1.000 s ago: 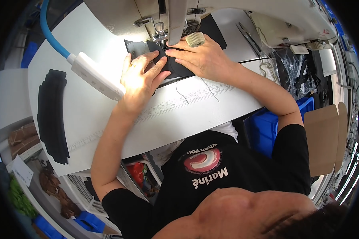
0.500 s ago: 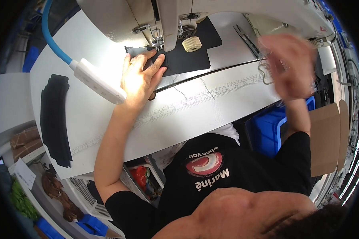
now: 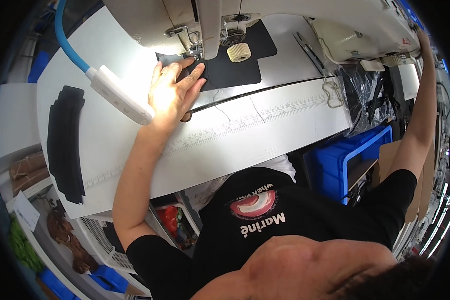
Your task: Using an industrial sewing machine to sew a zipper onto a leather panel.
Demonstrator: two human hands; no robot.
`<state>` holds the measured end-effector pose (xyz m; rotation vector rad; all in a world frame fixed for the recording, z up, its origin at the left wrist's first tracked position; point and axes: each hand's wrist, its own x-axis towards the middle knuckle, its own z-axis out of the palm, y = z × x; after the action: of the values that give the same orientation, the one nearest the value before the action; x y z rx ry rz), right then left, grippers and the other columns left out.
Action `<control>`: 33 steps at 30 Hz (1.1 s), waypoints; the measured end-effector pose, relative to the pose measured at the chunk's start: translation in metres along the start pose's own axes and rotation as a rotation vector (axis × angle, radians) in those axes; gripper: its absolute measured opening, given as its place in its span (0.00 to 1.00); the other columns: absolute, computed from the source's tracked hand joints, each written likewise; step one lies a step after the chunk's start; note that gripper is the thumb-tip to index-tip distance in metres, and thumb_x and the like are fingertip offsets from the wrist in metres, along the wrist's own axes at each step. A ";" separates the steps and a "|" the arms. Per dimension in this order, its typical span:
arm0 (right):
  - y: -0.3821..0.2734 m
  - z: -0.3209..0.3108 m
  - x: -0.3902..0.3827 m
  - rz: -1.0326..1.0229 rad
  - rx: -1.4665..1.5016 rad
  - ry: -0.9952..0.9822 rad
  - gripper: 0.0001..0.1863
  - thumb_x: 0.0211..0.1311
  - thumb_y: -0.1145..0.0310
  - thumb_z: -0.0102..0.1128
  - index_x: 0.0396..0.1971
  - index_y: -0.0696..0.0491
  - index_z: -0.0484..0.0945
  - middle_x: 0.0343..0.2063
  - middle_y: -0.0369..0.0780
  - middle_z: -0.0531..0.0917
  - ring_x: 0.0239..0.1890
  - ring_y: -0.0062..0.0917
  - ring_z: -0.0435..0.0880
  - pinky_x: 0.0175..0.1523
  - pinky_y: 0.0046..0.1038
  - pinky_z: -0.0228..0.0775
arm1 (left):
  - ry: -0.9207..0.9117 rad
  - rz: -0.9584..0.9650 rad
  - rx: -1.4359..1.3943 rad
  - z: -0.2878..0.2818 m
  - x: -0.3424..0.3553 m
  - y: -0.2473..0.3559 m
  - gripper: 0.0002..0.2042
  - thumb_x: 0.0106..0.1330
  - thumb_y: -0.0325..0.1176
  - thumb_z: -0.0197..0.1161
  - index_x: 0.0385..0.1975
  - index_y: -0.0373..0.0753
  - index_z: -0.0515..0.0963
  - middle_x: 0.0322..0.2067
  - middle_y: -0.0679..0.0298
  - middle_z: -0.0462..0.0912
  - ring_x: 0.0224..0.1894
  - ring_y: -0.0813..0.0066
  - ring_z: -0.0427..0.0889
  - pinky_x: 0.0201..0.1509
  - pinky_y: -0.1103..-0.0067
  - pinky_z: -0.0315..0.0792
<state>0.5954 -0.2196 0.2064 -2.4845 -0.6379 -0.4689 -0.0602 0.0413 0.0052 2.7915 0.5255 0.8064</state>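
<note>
A: Layout?
B: Long white worktable [image 3: 265, 135], white sewing machine [image 3: 265, 15] across the top, flat black fabric panel [image 3: 235, 65] under its needle.
A: Hands?
B: Left hand [image 3: 172, 92] flat, fingers spread, pressing the panel's left edge. Right hand [image 3: 425, 42] reaches the machine's far end; grip can't be made out.

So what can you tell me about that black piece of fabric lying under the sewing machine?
The black fabric piece is flat, matte and dark, cut with stepped, angular edges. It lies spread on the white sewing table, partly under the head of the sewing machine. The left hand presses flat on its left end, fingers reaching toward the needle area. A cream-coloured ridged wheel sits over its middle. Bright lamp light falls on its left end.
</note>
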 end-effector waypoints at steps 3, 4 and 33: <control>0.012 0.001 0.010 0.044 0.018 -0.055 0.20 0.62 0.62 0.56 0.46 0.64 0.76 0.42 0.52 0.80 0.46 0.38 0.79 0.50 0.43 0.71 | 0.017 -0.022 0.002 0.003 0.000 -0.001 0.16 0.52 0.36 0.70 0.43 0.49 0.83 0.45 0.67 0.79 0.44 0.68 0.78 0.58 0.63 0.67; 0.012 0.001 0.012 0.052 0.026 -0.066 0.20 0.62 0.63 0.56 0.46 0.64 0.76 0.42 0.51 0.80 0.46 0.37 0.79 0.51 0.42 0.71 | 0.016 -0.041 0.009 0.005 0.001 -0.002 0.16 0.52 0.38 0.70 0.43 0.51 0.83 0.45 0.69 0.79 0.44 0.69 0.79 0.61 0.59 0.66; 0.047 0.004 -0.056 -0.048 0.269 -0.037 0.23 0.64 0.58 0.58 0.47 0.64 0.77 0.43 0.44 0.81 0.43 0.27 0.81 0.47 0.26 0.74 | 0.016 -0.015 0.017 0.002 0.001 -0.001 0.15 0.55 0.32 0.69 0.44 0.46 0.83 0.46 0.65 0.80 0.46 0.68 0.78 0.59 0.65 0.65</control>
<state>0.5742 -0.2715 0.1596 -2.2321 -0.7260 -0.3317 -0.0582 0.0422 0.0034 2.7950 0.5583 0.8250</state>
